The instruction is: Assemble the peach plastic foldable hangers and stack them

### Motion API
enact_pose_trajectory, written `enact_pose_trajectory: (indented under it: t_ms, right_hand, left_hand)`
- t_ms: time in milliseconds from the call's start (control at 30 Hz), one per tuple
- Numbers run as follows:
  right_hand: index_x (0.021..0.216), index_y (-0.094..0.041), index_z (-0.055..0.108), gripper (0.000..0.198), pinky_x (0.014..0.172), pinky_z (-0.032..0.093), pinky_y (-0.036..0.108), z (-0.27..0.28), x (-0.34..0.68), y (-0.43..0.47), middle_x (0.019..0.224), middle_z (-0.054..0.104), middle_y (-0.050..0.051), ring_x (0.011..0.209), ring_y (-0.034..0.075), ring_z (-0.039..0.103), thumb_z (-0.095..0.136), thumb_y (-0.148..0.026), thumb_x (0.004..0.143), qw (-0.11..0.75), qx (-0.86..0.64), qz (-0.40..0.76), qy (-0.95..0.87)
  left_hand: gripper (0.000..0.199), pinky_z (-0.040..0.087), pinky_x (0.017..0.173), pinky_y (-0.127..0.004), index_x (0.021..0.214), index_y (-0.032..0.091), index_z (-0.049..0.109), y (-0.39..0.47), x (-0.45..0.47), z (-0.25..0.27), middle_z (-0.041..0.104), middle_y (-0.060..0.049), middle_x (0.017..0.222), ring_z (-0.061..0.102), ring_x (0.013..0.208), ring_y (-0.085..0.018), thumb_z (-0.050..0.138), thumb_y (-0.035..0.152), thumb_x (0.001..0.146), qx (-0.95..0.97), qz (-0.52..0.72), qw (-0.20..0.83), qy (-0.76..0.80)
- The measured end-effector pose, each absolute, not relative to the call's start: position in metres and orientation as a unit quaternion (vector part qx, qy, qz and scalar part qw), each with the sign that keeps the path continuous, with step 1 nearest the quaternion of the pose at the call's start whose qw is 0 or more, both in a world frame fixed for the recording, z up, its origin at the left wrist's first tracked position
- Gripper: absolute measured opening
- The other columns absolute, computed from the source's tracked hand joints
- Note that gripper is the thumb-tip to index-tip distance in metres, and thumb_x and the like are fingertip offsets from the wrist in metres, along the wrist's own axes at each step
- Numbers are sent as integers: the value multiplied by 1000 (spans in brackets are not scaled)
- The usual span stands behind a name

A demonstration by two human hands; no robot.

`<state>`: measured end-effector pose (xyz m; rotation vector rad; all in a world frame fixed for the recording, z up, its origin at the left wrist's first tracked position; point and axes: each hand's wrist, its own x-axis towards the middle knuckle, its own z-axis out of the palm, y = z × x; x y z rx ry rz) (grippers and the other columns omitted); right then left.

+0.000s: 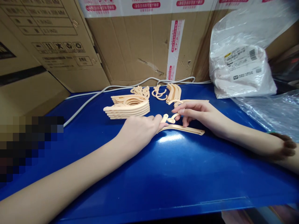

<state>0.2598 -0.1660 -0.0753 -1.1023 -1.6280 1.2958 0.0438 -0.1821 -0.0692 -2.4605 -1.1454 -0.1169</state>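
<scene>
Left hand: fingers closed, pinching a cream plastic hanger piece; I see its rounded, holed end poking out past the fingertips.
Right hand: fingers bent and closed round the shank of a cream hanger hook, flat round end out toward the left hand.
Gap: hook's round end sits just beside the holed end, between both hands; I can't tell from my feed whether they touch.
Hanger arm: just below both hands, slanting right under the right fingers; near end hidden at the left hand, so I can't tell if that hand grips it too.
Behind right hand: a second hook, a long loose arm partly covered by the fingers, and a row of curved arms.
Loose hooks: small tangle left of that row, beyond the hands.
Hanger stack: neat layers, beyond and left of the left hand, hooks at its back.
Worktop: glossy blue, carries all the pieces.
Back edge: white cable, cardboard box.
Right side: white plastic bag with a label, well apart from the stack.
Right wrist: fluffy brown band.
</scene>
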Motion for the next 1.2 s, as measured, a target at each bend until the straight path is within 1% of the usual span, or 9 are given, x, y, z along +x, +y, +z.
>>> enact_pose_trajectory:
  t_ms: [133,333,500,667,767,833,1000,1100,1200]
  right_hand:
    - [91,-16,71,15,57,49,21,-74,259,-166,81,71,1,55,7,59,67,-29,84,395,-436,511,-627]
    - [90,-17,71,16,57,47,20,-74,260,-165,77,67,-1,57,6,56,71,-29,80,411,-444,509,-612]
    - [90,-18,72,19,57,48,23,-76,262,-165,76,65,-1,58,7,54,74,-31,76,417,-442,515,-604]
    - [90,-19,72,20,59,48,24,-77,265,-164,79,65,-1,58,7,54,76,-33,76,422,-416,528,-608]
    - [90,-19,72,20,58,49,25,-78,265,-164,78,64,-1,57,7,53,77,-31,75,429,-403,536,-605]
    - [90,-19,71,20,58,49,25,-78,266,-163,77,64,-2,57,7,53,77,-31,75,428,-394,544,-605]
    - [87,-20,71,17,58,46,23,-78,265,-162,72,63,-4,56,6,52,78,-30,75,411,-380,565,-606]
    - [87,-20,71,17,58,46,23,-77,265,-163,78,65,-3,57,5,52,77,-30,75,401,-380,566,-612]
    - [88,-20,71,19,60,45,25,-76,264,-163,81,66,-2,57,6,52,77,-31,74,395,-387,562,-615]
  left_hand:
    - [43,11,42,-25,80,15,60,-182,43,-69,65,-4,59,64,50,-20,40,48,99,-885,-42,223,-407]
    - [52,18,44,-25,83,15,58,-182,43,-67,65,-1,63,63,53,-17,46,65,89,-898,-59,190,-391]
    - [44,21,45,-24,85,16,57,-182,40,-71,62,1,62,59,51,-14,45,58,94,-903,-105,195,-368]
    - [46,27,48,-23,90,17,58,-181,38,-73,62,0,66,59,57,-14,35,55,98,-905,-170,190,-340]
    - [47,26,46,-25,87,17,58,-183,38,-73,62,0,64,56,52,-13,30,51,101,-905,-193,208,-317]
    - [43,24,46,-26,86,17,58,-184,39,-74,63,0,62,56,50,-13,31,45,103,-904,-206,222,-302]
    - [33,26,47,-26,88,16,57,-186,41,-75,65,0,64,61,54,-14,34,35,103,-904,-203,224,-304]
    - [34,26,46,-26,88,17,56,-187,41,-76,65,0,64,62,55,-14,31,34,104,-904,-197,223,-306]
    - [37,23,45,-25,88,17,55,-188,42,-76,63,1,59,59,49,-13,28,34,104,-907,-196,206,-310]
